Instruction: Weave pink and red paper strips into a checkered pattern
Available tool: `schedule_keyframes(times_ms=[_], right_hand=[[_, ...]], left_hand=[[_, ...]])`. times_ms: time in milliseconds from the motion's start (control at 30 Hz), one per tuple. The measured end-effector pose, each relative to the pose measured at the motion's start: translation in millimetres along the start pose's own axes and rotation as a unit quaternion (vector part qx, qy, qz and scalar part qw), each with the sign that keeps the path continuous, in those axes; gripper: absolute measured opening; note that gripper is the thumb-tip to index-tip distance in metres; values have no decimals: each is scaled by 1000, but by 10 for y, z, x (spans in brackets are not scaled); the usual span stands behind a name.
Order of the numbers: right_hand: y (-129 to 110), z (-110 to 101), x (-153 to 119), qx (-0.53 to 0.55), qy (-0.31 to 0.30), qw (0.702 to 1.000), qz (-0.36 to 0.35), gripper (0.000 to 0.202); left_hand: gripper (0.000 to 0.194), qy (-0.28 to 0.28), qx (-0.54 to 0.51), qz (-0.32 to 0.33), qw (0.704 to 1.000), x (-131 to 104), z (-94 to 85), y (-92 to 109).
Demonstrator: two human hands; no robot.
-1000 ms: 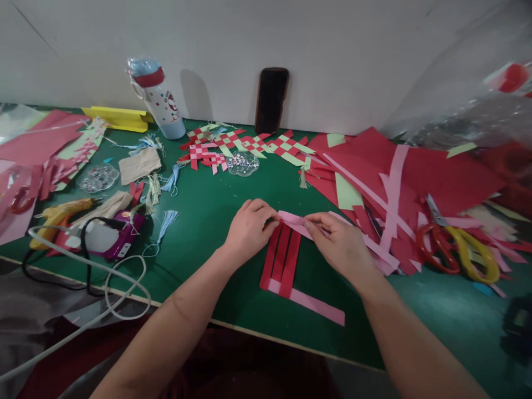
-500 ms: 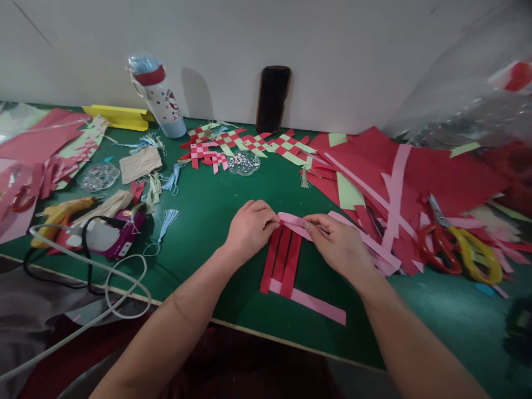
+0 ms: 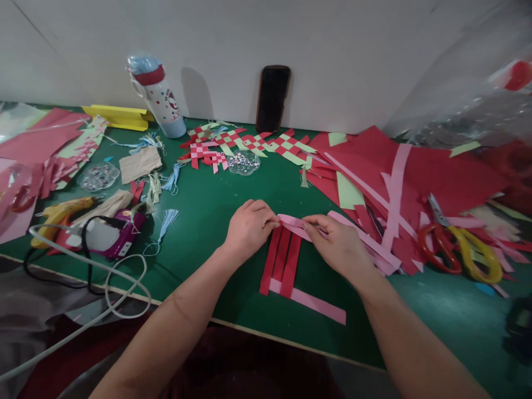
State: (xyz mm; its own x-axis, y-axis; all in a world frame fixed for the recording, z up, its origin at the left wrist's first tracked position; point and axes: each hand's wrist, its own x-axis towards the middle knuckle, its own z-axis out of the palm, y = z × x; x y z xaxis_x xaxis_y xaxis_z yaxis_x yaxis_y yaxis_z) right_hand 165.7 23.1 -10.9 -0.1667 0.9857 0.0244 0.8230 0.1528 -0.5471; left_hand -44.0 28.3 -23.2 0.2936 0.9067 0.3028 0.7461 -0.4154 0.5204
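Note:
My left hand (image 3: 252,224) pinches the top left of a small paper piece, where a pink paper strip (image 3: 290,220) meets the red paper strips (image 3: 284,260). Opposite it, my right hand (image 3: 332,239) grips the same pink strip between thumb and fingers. Three red strips hang side by side toward me. Their lower ends cross another pink strip (image 3: 320,308), which lies flat on the green table and sticks out to the right. My fingers partly cover the upper crossing.
Left are a glue gun (image 3: 62,216), a purple device (image 3: 120,235) with cables, and tassels (image 3: 167,224). Behind stand a bottle (image 3: 164,105) and a phone (image 3: 273,100), near woven paper fish (image 3: 286,145) and a bead dish (image 3: 244,163). Scissors (image 3: 440,246) lie right by red paper sheets (image 3: 449,172).
Both hands stay almost in place on the paper. My right fingertips have shifted very slightly left along the pink strip.

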Motion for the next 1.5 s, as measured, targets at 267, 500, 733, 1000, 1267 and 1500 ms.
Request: schedule_keyframes(times_ms=[267,500,733,1000,1267,1500], right_hand=[[-15,-11,0,4,-2,1000,3,25],[-3,-12,8,13,3,1000,-1,24],[18,-5,20,30,4,1000,1,24],[-4,-20,5,30,2,1000,5,24],[10,-22,4,27,7,1000,5,25],[18,-17,17,13,11,1000,6,24]], left_hand=[[15,-20,-5,-10,1000,-13,24,-6],[11,-16,-17,-24,999,-13,47,11],[12,-15,-23,-40,999,-2,30,28],[17,-23,-15,-49,998,1,53,19],[11,-32,-7,-53,998,-3,37,16],[12,-22,-14,-57,998,-7,27,28]])
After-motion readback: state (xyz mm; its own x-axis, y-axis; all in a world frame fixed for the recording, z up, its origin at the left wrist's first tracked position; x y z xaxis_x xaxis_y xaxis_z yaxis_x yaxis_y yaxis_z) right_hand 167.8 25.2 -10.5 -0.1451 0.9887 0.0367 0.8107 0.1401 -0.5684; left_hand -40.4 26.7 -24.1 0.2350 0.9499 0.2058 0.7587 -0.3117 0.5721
